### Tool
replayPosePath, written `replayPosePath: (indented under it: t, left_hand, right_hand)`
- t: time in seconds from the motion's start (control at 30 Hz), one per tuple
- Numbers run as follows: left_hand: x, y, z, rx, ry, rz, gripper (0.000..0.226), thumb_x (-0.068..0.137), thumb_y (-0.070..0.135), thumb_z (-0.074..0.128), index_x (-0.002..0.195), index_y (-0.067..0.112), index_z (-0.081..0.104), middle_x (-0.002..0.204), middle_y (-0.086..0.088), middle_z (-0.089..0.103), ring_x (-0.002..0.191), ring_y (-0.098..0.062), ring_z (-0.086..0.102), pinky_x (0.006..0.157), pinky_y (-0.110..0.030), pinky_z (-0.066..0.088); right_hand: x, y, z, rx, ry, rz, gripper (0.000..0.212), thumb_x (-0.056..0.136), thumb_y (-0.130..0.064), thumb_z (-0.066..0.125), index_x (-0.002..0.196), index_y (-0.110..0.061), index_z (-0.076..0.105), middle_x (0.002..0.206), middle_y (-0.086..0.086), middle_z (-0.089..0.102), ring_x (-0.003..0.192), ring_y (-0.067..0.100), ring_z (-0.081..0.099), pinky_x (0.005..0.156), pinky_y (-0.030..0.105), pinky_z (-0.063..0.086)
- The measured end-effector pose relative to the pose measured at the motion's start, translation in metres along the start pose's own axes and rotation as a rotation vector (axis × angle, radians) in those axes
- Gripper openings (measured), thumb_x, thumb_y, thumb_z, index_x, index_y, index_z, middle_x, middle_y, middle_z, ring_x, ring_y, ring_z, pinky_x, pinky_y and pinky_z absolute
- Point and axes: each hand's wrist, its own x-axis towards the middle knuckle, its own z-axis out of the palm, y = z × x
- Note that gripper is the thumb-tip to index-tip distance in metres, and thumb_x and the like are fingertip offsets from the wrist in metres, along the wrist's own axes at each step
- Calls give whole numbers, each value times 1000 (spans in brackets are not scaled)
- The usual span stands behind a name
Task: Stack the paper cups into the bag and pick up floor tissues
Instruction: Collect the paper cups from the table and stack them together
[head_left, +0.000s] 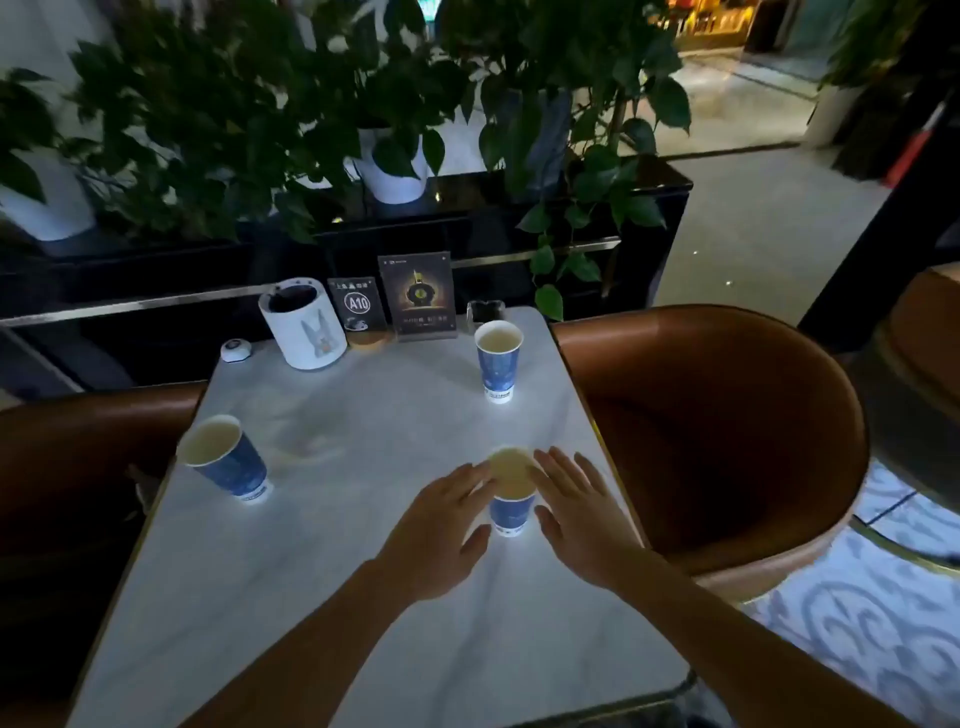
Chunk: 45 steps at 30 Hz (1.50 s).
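We look down on a pale marble table (363, 597). Our left hand (441, 525) and right hand (582, 514) flank the nearest blue paper cup (511, 493), fingers spread wide and loose, not gripping it. A second cup (228, 460) stands at the table's left edge, a third cup (497, 358) near the far right corner. A white canister (306, 325) stands at the back.

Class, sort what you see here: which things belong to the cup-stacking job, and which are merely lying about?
Job: near cup between left hand and right hand; left cup; far cup.

Lying about: white canister; A10 sign; menu card; call button.
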Motion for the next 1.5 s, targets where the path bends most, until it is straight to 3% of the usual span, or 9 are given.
replayPosePath:
  t: [0.2,0.37,0.83,1.03,1.13,1.2,1.27,1.37,1.5]
  left_hand:
    - [11,2,17,-15,-111,-108,59,98,34,48,152,20,29,162,2,23,149,-20,23,120,-33,20]
    - [11,-3,22,-63,-65,-135,56,96,32,52,148,20,37,160,4,29,144,-17,35,118,-31,31]
    - [-22,2,18,-281,84,-352,62,97,32,53,151,28,25,162,15,16,146,-6,24,117,-24,25]
    - [-45,-6,17,-413,115,-491,66,95,34,57,152,28,24,160,11,25,145,-8,29,116,-25,26]
    - [-63,-16,20,-510,131,-542,68,91,37,62,149,31,28,154,11,35,138,-9,39,116,-32,34]
    - [-75,-24,21,-563,114,-584,67,88,39,66,146,33,33,148,13,41,130,-8,45,112,-34,40]
    - [-85,-31,21,-624,93,-620,65,86,42,68,142,36,36,142,15,44,122,-5,48,107,-30,43]
    - [-99,-42,18,-745,110,-651,62,83,41,72,138,35,44,137,14,52,119,-6,54,99,-24,45]
    - [-114,-58,9,-938,196,-700,47,81,24,78,120,35,54,124,14,59,116,-15,60,90,-25,50]
  right_hand:
    - [12,10,26,129,63,-3,32,87,-27,66,117,-19,60,134,4,60,129,26,52,113,43,32]
    - [19,13,30,169,102,-24,22,81,-23,74,102,-16,68,119,6,69,115,27,62,103,48,46]
    - [12,-9,10,287,161,18,12,83,-25,70,94,-21,70,105,0,73,102,23,66,100,42,49]
    - [16,-35,-8,394,232,132,21,81,-31,63,91,-14,70,94,3,75,88,21,69,90,27,46]
    - [16,-51,-20,442,235,230,23,79,-31,62,90,-12,69,90,6,75,85,22,69,90,21,41]
    - [15,-60,-25,487,201,270,26,82,-35,58,92,-13,67,92,6,73,86,16,64,89,7,34]
    - [16,-68,-29,532,161,308,30,85,-37,55,98,-12,65,94,2,70,84,10,59,75,-6,33]
    - [19,-84,-34,605,137,367,29,88,-33,57,104,-9,63,96,-4,63,86,13,62,68,-6,39]
    - [26,-110,-46,602,187,332,31,83,-41,52,96,-16,65,93,-6,67,80,8,63,70,-2,40]
